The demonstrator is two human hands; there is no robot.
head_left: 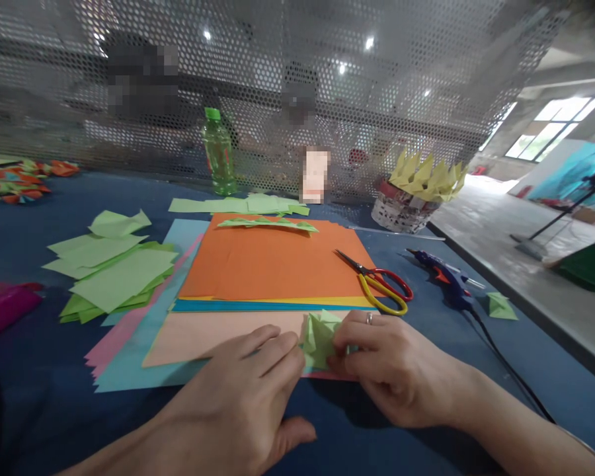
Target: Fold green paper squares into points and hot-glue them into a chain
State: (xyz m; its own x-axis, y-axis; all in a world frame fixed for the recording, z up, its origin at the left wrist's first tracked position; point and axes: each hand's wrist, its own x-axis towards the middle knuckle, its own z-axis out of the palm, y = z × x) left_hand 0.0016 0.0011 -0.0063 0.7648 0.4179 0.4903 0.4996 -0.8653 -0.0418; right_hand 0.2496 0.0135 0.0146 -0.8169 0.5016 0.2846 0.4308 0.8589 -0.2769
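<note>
A small folded light green paper (pixel 320 337) lies on the stack of coloured sheets in front of me. My right hand (pixel 396 367), with a ring on one finger, pinches the paper's right side between thumb and fingers. My left hand (pixel 252 390) rests flat, palm down, at its left edge, fingertips touching or very close to it, thumb held apart. Under both hands is a peach sheet (pixel 218 340). Beyond it are orange sheets (pixel 272 264), bearing a folded green strip (pixel 268 226) at their far edge. Red-and-yellow scissors (pixel 377 281) lie on the orange's right side.
Cut green paper squares (pixel 123 271) are piled at left, near a magenta object (pixel 10 307). A corded glue gun (pixel 446 277) and another folded green piece (pixel 500 306) lie right. A green bottle (pixel 219 155) and a basket (pixel 401 205) with yellow paper points stand by the mesh panel (pixel 258 66).
</note>
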